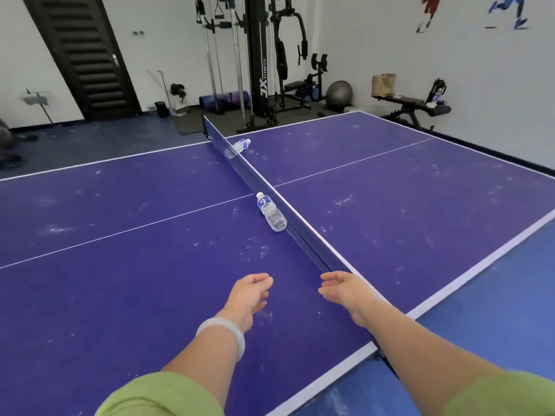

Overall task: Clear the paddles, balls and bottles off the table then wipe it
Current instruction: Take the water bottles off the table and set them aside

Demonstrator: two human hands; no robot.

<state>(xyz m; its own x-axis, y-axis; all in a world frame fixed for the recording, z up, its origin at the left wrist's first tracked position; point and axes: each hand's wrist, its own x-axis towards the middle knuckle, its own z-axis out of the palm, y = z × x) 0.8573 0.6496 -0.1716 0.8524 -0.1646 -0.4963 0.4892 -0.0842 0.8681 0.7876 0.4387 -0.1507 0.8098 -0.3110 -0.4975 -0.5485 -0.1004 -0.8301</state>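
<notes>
A clear plastic bottle [271, 212] lies on its side on the purple table [135, 265], against the left face of the net [258, 178] near the centre line. A second clear bottle [241, 145] lies on the far side of the net, close to the table's far edge. My left hand [251, 295] reaches over the near half with loosely curled fingers and holds nothing; a pale bangle rings its wrist. My right hand [345, 291] hovers at the near end of the net, fingers apart, empty. Both hands are well short of the nearer bottle. No paddles or balls show.
White dusty smudges speckle the table top. Beyond the far edge stand a black weight machine [258, 55], a grey exercise ball [339, 94] and a bench [411, 103] with a bag on it. A dark door [81, 55] is at the back left. Blue floor surrounds the table.
</notes>
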